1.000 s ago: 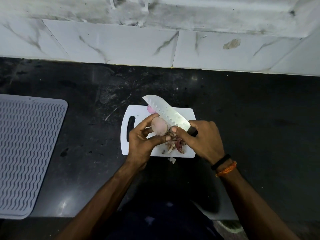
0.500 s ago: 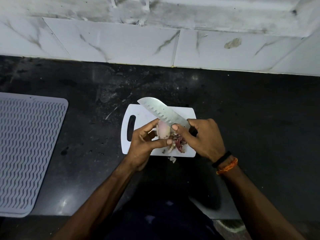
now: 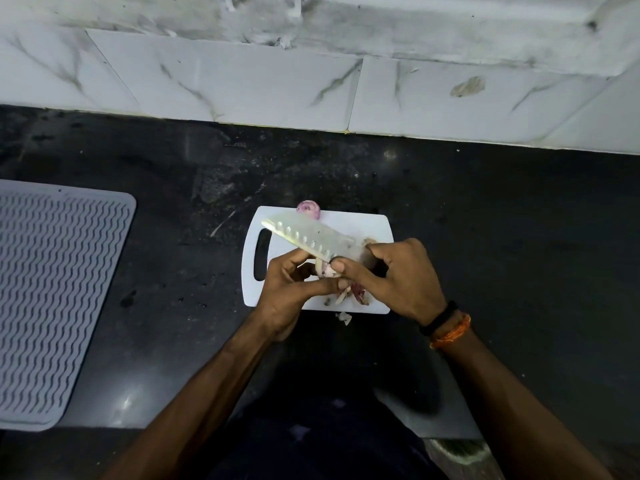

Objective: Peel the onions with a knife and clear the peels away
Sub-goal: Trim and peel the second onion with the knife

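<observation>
Two onions: left hand (image 3: 289, 289) pinches one pale onion (image 3: 326, 269), right hand (image 3: 403, 277) grips one dimpled steel knife (image 3: 311, 240); second purple onion (image 3: 308, 209) at white plastic board's (image 3: 356, 225) 12 o'clock edge.

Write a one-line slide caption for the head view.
Left hand holds an onion while right hand peels it with a knife over the cutting board.

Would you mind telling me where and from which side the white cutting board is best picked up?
Probably by the handle slot at the left end of the white cutting board, coming from the left. That end is bare. The peels lie near the front edge, another onion sits at the far edge, and both hands work over the middle.
</observation>
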`<state>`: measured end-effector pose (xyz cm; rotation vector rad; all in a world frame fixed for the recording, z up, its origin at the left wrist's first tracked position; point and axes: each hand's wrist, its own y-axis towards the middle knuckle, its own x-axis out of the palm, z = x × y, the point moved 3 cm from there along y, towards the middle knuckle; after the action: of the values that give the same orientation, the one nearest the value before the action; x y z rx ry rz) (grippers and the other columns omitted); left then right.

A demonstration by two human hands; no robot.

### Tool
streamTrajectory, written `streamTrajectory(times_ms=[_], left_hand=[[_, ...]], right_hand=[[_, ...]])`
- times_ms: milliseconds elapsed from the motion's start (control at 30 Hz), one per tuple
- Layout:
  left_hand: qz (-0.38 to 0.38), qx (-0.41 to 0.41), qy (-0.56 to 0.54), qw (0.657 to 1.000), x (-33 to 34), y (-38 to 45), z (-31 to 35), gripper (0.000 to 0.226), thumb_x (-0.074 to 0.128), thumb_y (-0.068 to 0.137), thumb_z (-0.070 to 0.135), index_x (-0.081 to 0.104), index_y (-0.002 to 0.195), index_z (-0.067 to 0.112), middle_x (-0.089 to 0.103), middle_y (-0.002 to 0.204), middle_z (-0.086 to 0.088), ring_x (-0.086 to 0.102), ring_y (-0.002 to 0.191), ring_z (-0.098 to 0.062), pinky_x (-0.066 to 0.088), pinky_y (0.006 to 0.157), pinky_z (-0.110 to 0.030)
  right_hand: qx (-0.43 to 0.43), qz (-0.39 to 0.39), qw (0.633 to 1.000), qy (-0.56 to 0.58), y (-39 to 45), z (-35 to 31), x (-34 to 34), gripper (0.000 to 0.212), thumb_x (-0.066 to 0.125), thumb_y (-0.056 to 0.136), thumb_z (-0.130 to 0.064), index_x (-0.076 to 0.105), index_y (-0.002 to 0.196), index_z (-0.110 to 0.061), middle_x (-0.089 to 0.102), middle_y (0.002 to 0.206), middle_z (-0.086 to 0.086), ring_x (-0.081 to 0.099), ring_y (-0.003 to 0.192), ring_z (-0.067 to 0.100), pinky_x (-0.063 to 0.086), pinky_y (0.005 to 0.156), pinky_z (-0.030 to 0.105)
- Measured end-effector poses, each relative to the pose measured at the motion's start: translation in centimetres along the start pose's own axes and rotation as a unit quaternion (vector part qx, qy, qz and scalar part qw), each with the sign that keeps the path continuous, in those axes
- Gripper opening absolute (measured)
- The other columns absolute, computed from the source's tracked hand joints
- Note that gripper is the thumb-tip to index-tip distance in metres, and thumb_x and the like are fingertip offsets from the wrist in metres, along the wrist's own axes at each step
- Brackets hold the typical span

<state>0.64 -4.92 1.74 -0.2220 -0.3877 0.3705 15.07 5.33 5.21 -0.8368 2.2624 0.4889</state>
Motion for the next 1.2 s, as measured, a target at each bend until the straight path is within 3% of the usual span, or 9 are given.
streamTrajectory(times_ms=[67,167,333,467,567,633,867,1033,1200], left_hand=[[-0.002,-0.003,-0.003,1.000,-0.2,0.1,0.0,0.052,0.085,0.068,-0.001,0.070,0.118,0.001,0.070,0.117,-0.023,0.064,0.112,-0.047,0.047,0.102,-0.064],[0.013,-0.004,0.017,1.000,-0.7,0.1,-0.1,0.063,0.088,0.065,0.002,0.069,0.124,0.008,0.071,0.119,-0.018,0.063,0.113,-0.047,0.046,0.101,-0.066],[0.008,0.012,0.030,0.999,-0.7,0.1,0.0,0.065,0.086,0.066,-0.005,0.068,0.127,0.010,0.072,0.117,-0.017,0.064,0.110,-0.045,0.050,0.097,-0.064],[0.009,0.024,0.048,0.999,-0.3,0.0,0.5,0.058,0.085,0.066,-0.006,0.070,0.120,0.008,0.074,0.111,-0.014,0.070,0.101,-0.034,0.057,0.088,-0.050],[0.033,0.024,0.065,0.997,-0.4,-0.2,0.7,0.056,0.086,0.064,-0.007,0.072,0.117,0.008,0.075,0.106,-0.011,0.070,0.092,-0.023,0.056,0.071,-0.033],[0.044,0.029,0.088,0.995,-0.5,-0.2,0.8,0.056,0.088,0.063,-0.007,0.072,0.115,0.007,0.074,0.105,-0.011,0.068,0.090,-0.018,0.055,0.069,-0.027],[0.062,0.054,0.201,0.976,-1.3,-0.1,0.9,0.043,0.092,0.056,0.013,0.077,0.096,0.018,0.067,0.098,-0.010,0.066,0.089,-0.022,0.061,0.074,-0.041],[0.077,0.042,0.192,0.977,-1.5,0.1,0.8,0.039,0.092,0.056,0.015,0.077,0.092,0.014,0.071,0.094,-0.009,0.068,0.085,-0.021,0.060,0.074,-0.037],[0.052,0.027,0.140,0.988,-1.3,0.3,1.0,0.047,0.092,0.055,0.018,0.076,0.098,0.006,0.075,0.096,-0.010,0.070,0.091,-0.019,0.058,0.081,-0.032]], right_hand=[[0.015,-0.010,0.997,0.075,0.0,-0.5,-0.4,0.059,0.065,0.085,-0.062,0.066,0.054,-0.013,0.057,0.045,-0.009,0.053,0.042,0.011,0.054,0.060,0.032],[0.049,0.009,0.995,0.092,0.1,-0.5,-1.2,0.059,0.063,0.083,-0.064,0.062,0.052,-0.014,0.053,0.044,-0.008,0.048,0.040,0.012,0.035,0.045,0.022],[0.064,0.009,0.995,-0.081,0.4,0.9,-0.8,0.068,0.053,0.087,-0.072,0.049,0.048,-0.017,0.043,0.041,-0.004,0.045,0.039,0.014,0.032,0.045,0.025],[0.038,0.010,0.993,-0.113,0.0,0.6,-0.4,0.057,0.057,0.090,-0.064,0.038,0.050,-0.029,0.037,0.041,-0.009,0.041,0.038,0.009,0.025,0.046,0.018],[0.031,0.022,0.991,-0.125,-0.2,0.1,-0.5,0.060,0.049,0.090,-0.072,0.043,0.052,-0.025,0.036,0.041,-0.011,0.041,0.038,0.008,0.025,0.047,0.020],[0.028,0.023,0.989,-0.140,-0.3,-0.2,-0.6,0.065,0.041,0.087,-0.079,0.045,0.053,-0.023,0.035,0.042,-0.010,0.040,0.039,0.007,0.025,0.046,0.023],[0.033,0.043,0.972,-0.229,-0.3,-0.7,-0.3,0.070,0.044,0.082,-0.085,0.042,0.052,-0.022,0.036,0.042,-0.010,0.038,0.038,0.006,0.021,0.045,0.021],[0.028,-0.002,0.986,-0.167,-0.2,-0.1,0.1,0.078,0.033,0.085,-0.086,0.063,0.061,-0.018,0.038,0.042,-0.009,0.042,0.039,0.008,0.033,0.044,0.028],[0.036,-0.003,0.999,-0.030,-0.5,-0.1,-0.7,0.055,0.063,0.085,-0.065,0.046,0.046,-0.030,0.037,0.037,-0.015,0.047,0.040,0.009,0.039,0.046,0.023]])
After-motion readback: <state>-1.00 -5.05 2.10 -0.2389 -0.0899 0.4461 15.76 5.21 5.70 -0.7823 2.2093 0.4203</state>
